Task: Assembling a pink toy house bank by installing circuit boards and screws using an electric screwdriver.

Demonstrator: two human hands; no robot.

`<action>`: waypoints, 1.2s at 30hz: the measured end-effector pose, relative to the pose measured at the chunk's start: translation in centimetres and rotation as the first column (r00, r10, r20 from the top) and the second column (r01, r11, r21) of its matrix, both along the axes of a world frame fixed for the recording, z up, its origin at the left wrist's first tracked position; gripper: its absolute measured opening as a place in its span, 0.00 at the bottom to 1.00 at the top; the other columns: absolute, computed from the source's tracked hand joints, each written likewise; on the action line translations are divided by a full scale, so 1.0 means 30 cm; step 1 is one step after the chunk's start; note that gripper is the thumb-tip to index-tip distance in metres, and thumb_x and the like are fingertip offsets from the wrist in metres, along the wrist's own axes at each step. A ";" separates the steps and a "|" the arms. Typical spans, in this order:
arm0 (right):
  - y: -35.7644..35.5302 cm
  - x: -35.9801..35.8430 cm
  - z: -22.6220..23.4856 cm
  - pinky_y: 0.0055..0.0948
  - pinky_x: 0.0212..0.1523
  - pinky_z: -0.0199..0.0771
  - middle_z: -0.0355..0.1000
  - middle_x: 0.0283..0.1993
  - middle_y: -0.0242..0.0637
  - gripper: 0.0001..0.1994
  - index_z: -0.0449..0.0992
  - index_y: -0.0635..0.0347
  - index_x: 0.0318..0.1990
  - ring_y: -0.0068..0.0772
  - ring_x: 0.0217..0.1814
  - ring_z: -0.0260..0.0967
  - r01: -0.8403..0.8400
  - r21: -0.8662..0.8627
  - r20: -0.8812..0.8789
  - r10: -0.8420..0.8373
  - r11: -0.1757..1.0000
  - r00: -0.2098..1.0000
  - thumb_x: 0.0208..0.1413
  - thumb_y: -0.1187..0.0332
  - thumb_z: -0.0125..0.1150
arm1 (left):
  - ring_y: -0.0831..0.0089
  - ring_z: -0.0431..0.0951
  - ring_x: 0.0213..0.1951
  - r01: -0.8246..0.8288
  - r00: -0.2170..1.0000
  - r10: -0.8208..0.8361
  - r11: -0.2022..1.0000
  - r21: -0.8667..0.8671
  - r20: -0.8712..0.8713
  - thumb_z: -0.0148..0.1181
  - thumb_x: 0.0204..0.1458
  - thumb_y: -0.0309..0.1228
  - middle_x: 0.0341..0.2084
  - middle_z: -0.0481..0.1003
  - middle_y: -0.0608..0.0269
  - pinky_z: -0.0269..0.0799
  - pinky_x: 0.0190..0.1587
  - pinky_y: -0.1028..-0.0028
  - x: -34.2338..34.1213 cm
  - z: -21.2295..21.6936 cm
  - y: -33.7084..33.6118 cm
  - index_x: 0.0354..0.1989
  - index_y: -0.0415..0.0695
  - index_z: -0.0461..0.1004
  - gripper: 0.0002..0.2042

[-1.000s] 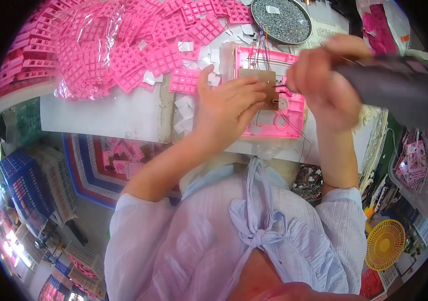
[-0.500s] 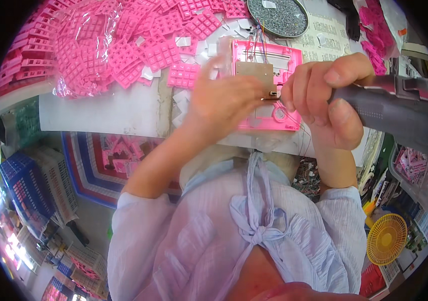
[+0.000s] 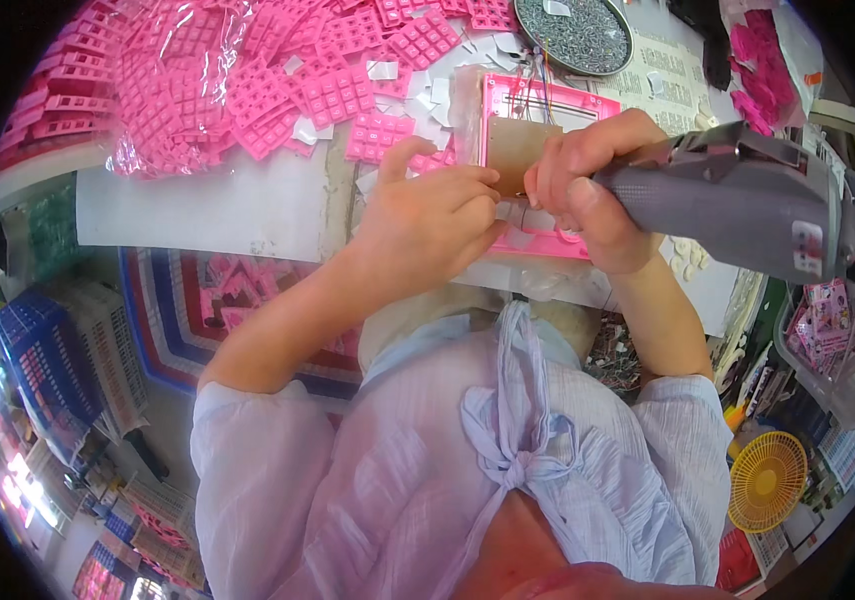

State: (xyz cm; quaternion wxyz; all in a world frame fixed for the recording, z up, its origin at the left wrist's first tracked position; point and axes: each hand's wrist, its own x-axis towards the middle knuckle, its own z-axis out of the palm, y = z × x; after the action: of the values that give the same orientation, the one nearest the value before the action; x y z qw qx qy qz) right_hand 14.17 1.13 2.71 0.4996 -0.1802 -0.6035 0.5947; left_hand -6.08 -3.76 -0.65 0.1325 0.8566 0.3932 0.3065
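Note:
A dark grey electric screwdriver (image 3: 717,200) lies across my right hand (image 3: 597,175), which is closed round its front end. That hand hides the tool's tip, over the brown board (image 3: 512,150) in an open pink plastic casing (image 3: 552,244). Thin coloured wires run from the casing's upper part. At the casing's left side is my left hand (image 3: 432,215), its fingers bent and fingertips close to the board's lower left edge. One of its fingers sticks up. Whatever sits between those fingertips, if anything, is too small to tell.
Pink keypad pieces (image 3: 337,95) heap at the far left, partly in clear plastic. A round tray of small screws (image 3: 577,40) stands beyond the casing. Below the table's left edge is a striped basket (image 3: 162,320) with pink parts; a yellow basket (image 3: 767,482) is at right.
My left hand has come to the casing's left edge from over it, its fingers more bent. My right hand and the screwdriver have shifted left, covering more of the board.

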 end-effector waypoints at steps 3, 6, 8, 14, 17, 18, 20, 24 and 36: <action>0.002 0.005 -0.008 0.31 0.26 0.67 0.62 0.21 0.32 0.09 0.63 0.59 0.41 0.24 0.20 0.59 -0.029 0.171 0.228 -0.011 0.985 0.974 0.61 0.74 0.59 | 0.76 0.81 0.47 -0.043 0.999 0.043 0.999 -0.029 0.006 0.69 0.47 0.34 0.37 0.81 0.69 0.54 0.62 0.51 0.000 -0.004 -0.015 0.30 0.49 0.75 0.08; -0.004 -0.001 0.002 0.31 0.26 0.67 0.63 0.21 0.33 0.09 0.63 0.59 0.41 0.24 0.20 0.59 -0.050 0.220 0.280 -0.014 0.974 0.960 0.61 0.75 0.59 | 0.74 0.81 0.47 -0.077 0.995 0.082 0.994 -0.072 0.057 0.68 0.47 0.33 0.40 0.81 0.68 0.52 0.63 0.48 0.012 0.005 -0.026 0.32 0.49 0.76 0.07; 0.002 -0.002 -0.007 0.30 0.25 0.67 0.63 0.21 0.32 0.09 0.64 0.59 0.43 0.23 0.20 0.59 -0.025 0.193 0.256 -0.026 0.981 0.966 0.61 0.75 0.59 | 0.73 0.81 0.47 -0.095 0.990 0.104 0.991 -0.090 0.095 0.68 0.48 0.31 0.40 0.81 0.68 0.51 0.63 0.47 0.023 0.006 -0.028 0.33 0.49 0.76 0.07; 0.025 -0.020 0.119 0.29 0.24 0.68 0.61 0.18 0.25 0.13 0.64 0.57 0.49 0.21 0.19 0.57 -0.088 0.055 -0.036 0.090 0.995 0.995 0.64 0.65 0.58 | 0.72 0.81 0.45 -0.128 0.971 0.136 0.990 -0.050 0.199 0.69 0.49 0.28 0.38 0.81 0.68 0.49 0.64 0.46 0.051 -0.024 -0.015 0.35 0.49 0.77 0.07; 0.018 -0.016 0.131 0.28 0.24 0.67 0.61 0.18 0.24 0.14 0.64 0.55 0.51 0.21 0.19 0.57 -0.126 0.082 -0.056 0.131 0.989 0.990 0.65 0.61 0.56 | 0.72 0.81 0.43 -0.114 0.960 0.122 0.992 -0.045 0.251 0.69 0.49 0.29 0.37 0.81 0.68 0.48 0.64 0.46 0.058 -0.023 -0.004 0.36 0.49 0.78 0.08; 0.020 -0.018 0.130 0.28 0.24 0.67 0.61 0.18 0.24 0.14 0.64 0.56 0.51 0.21 0.19 0.57 -0.126 0.079 -0.057 0.130 0.989 0.990 0.65 0.61 0.56 | 0.72 0.82 0.42 -0.109 0.961 0.117 0.993 -0.044 0.250 0.70 0.48 0.29 0.36 0.81 0.69 0.48 0.64 0.46 0.055 -0.024 0.000 0.36 0.49 0.78 0.08; 0.021 -0.024 0.124 0.29 0.24 0.66 0.61 0.18 0.24 0.14 0.63 0.56 0.51 0.21 0.19 0.57 -0.135 0.062 -0.068 0.139 0.989 0.988 0.65 0.62 0.56 | 0.72 0.81 0.43 -0.122 0.964 0.125 0.992 -0.029 0.236 0.71 0.47 0.30 0.36 0.81 0.69 0.47 0.64 0.46 0.049 -0.034 0.001 0.37 0.49 0.78 0.09; 0.052 -0.041 0.101 0.30 0.26 0.65 0.60 0.18 0.26 0.13 0.64 0.58 0.51 0.22 0.20 0.57 -0.091 0.090 -0.068 0.097 0.992 0.993 0.64 0.65 0.55 | 0.70 0.79 0.46 -0.257 0.950 0.253 0.966 0.001 0.184 0.73 0.45 0.32 0.40 0.80 0.69 0.45 0.65 0.46 0.048 -0.011 0.018 0.36 0.50 0.78 0.11; 0.165 -0.101 -0.030 0.30 0.25 0.65 0.60 0.18 0.31 0.07 0.67 0.61 0.44 0.21 0.19 0.56 -0.097 0.001 -0.095 0.097 0.995 0.991 0.60 0.76 0.54 | 0.69 0.78 0.41 -0.306 0.936 0.306 0.952 -0.027 0.173 0.72 0.45 0.28 0.36 0.79 0.70 0.49 0.63 0.59 -0.010 -0.023 -0.024 0.33 0.49 0.79 0.08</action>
State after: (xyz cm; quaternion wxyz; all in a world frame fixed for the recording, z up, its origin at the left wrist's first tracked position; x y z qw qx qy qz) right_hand 11.14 6.09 1.82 0.4979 -0.1233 -0.5860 0.6273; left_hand -6.38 -4.49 -1.33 0.1173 0.7549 0.5084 0.3975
